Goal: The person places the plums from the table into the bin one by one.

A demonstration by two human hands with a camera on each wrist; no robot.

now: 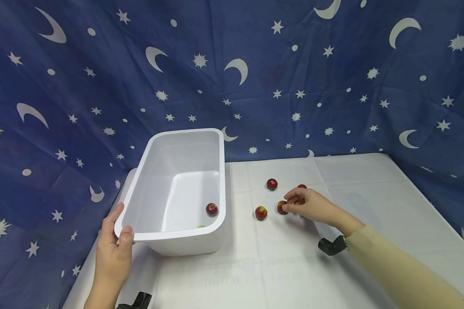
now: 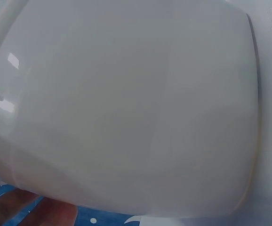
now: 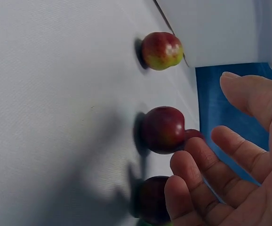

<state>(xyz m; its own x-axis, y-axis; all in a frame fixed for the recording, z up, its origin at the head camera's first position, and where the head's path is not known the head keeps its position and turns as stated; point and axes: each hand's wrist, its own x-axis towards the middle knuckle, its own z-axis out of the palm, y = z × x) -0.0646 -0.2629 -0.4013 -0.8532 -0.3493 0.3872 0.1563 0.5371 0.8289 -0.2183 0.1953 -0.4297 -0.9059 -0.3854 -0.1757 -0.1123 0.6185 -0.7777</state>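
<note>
My left hand (image 1: 114, 253) grips the near-left corner of a white plastic bin (image 1: 170, 235), its thumb over the rim and fingers outside. The bin's wall (image 2: 126, 103) fills most of the left wrist view. Inside lies a small red fruit (image 1: 212, 209), apple- or plum-like; a green sliver (image 1: 202, 226) shows behind the near rim. My right hand (image 1: 307, 205) hovers among similar fruits on the table, fingers spread and loosely bent. Closest to its fingertips is a red-and-green fruit (image 1: 282, 207). In the right wrist view, a dark red fruit (image 3: 163, 130) stands apart from the thumb.
Left of the right hand lies a red-yellow fruit (image 1: 261, 213), with another red fruit (image 1: 272, 184) farther back. One more fruit (image 1: 302, 186) is partly hidden behind the hand. A white cloth (image 1: 232, 283) covers the table; a blue star-and-moon curtain (image 1: 255, 86) hangs behind.
</note>
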